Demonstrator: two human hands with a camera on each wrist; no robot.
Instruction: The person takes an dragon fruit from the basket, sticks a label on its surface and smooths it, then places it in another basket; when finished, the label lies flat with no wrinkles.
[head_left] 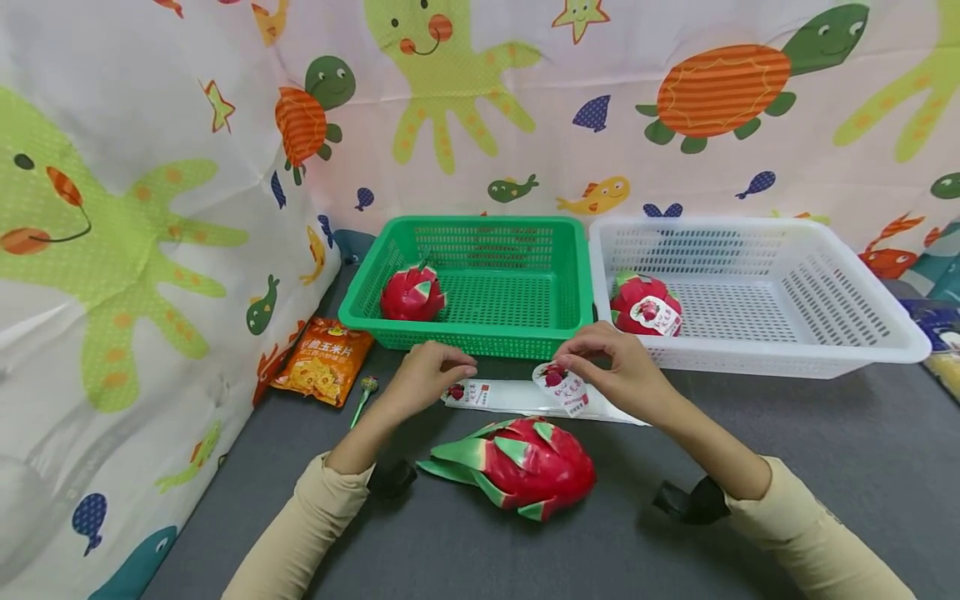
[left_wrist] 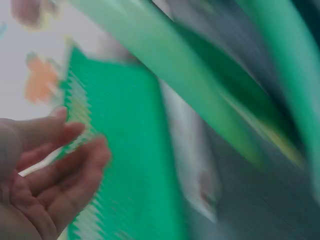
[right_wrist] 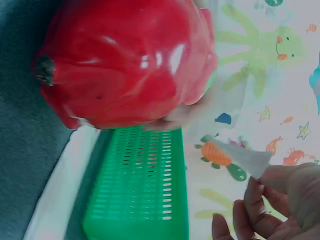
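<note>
My right hand (head_left: 618, 367) pinches a white sticker (head_left: 562, 388) with a red dragon fruit printed on it, between thumb and fingertips. In the right wrist view the sticker (right_wrist: 250, 159) looks partly bent. My left hand (head_left: 423, 379) holds nothing; its fingers are loosely bent near the left end of a white strip of labels (head_left: 510, 396). Between the forearms, on the table, lies a large red dragon fruit (head_left: 547, 467), its green leaf tips pointing left. It fills the upper part of the right wrist view, while its leaves blur across the left wrist view.
A green basket (head_left: 465, 340) with one dragon fruit (head_left: 412, 293) stands behind the strip. Right of it, a white basket (head_left: 750, 354) holds a dragon fruit (head_left: 637, 292) bearing a sticker. An orange snack bag (head_left: 322, 362) and a green stick (head_left: 363, 400) lie at left.
</note>
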